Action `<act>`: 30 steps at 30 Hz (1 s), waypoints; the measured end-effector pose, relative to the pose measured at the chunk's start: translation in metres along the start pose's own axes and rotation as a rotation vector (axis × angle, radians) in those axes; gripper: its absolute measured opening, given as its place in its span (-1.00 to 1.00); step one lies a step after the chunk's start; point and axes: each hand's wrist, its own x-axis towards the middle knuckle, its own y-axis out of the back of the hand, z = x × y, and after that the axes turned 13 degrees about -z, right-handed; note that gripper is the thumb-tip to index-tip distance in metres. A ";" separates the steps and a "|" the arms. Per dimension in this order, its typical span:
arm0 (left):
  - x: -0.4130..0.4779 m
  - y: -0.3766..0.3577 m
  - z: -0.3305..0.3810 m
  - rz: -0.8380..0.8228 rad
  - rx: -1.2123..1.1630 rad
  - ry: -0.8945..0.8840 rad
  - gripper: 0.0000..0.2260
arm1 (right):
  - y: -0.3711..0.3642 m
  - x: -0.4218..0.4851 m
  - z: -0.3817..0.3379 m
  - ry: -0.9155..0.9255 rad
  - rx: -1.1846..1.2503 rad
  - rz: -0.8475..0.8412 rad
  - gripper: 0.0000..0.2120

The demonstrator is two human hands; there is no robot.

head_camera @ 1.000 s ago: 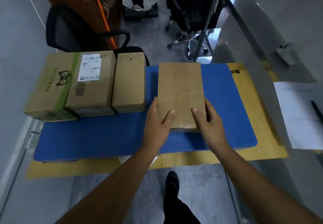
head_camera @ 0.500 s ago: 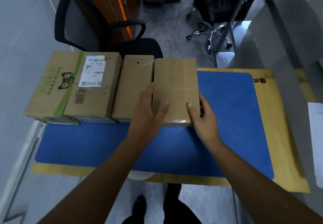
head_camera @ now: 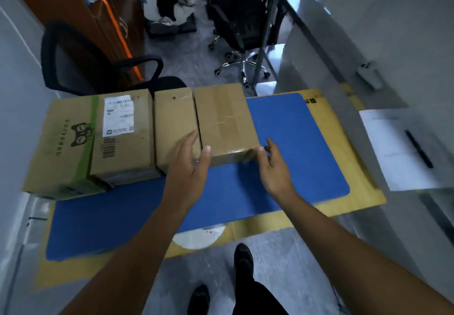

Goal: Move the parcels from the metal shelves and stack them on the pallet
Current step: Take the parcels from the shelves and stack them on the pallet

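Observation:
A plain taped parcel (head_camera: 224, 120) lies on the blue pallet mat (head_camera: 294, 142), pushed against a narrow brown parcel (head_camera: 174, 123). Left of those sit a labelled parcel (head_camera: 122, 133) and a green-printed carton (head_camera: 66, 142). My left hand (head_camera: 189, 167) hovers with relaxed fingers over the near corner between the two plain parcels. My right hand (head_camera: 272, 167) is just off the taped parcel's near right corner, fingers loose, holding nothing.
The mat lies on yellow cardboard (head_camera: 363, 179) on the floor. A black office chair (head_camera: 81, 69) stands behind the parcels, another chair (head_camera: 243, 25) and a metal shelf post (head_camera: 266, 32) further back. A white sheet with a pen (head_camera: 403, 152) lies at right. My shoes (head_camera: 243, 258) are near the mat.
The taped parcel slid left until it met the narrow parcel. Both hands then released it and drew back slightly toward me.

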 end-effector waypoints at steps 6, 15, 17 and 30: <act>-0.039 -0.030 0.027 -0.211 -0.055 -0.171 -0.48 | 0.004 -0.124 0.020 -0.073 0.036 0.203 -0.34; -0.149 -0.155 0.120 -0.642 -0.112 -0.440 -0.38 | 0.094 -0.326 0.055 -0.131 0.068 0.664 -0.35; -0.185 -0.186 0.145 -0.736 -0.127 -0.500 -0.38 | 0.113 -0.380 0.065 -0.127 0.097 0.785 -0.36; -0.552 -0.403 0.298 -1.237 -0.164 -0.880 -0.35 | 0.189 -0.821 0.186 -0.339 0.006 1.392 -0.42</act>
